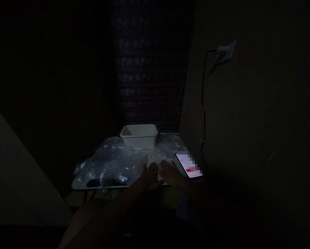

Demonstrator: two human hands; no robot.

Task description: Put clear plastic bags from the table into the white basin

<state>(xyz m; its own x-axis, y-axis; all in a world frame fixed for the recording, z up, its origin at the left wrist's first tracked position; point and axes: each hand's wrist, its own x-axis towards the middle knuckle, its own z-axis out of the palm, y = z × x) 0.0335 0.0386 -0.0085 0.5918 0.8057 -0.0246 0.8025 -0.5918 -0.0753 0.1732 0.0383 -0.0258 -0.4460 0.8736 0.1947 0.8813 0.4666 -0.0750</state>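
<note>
In the dim head view, my left hand lies flat at the near edge of a small white table, fingers stretched out. Beside it, my right hand rests palm down with its fingers extended. Neither hand holds anything. Clear plastic bags, crumpled in a pile, spread over the table's left side, close to my left hand. More clear plastic lies at the back right. Behind my hands stands a white plastic tub. To the right of my right hand is a phone with its screen lit.
A dark slot runs along the table's front left edge. On the right wall, a black cable hangs from a socket plate. A dark patterned blind covers the back. A pale panel stands at the left.
</note>
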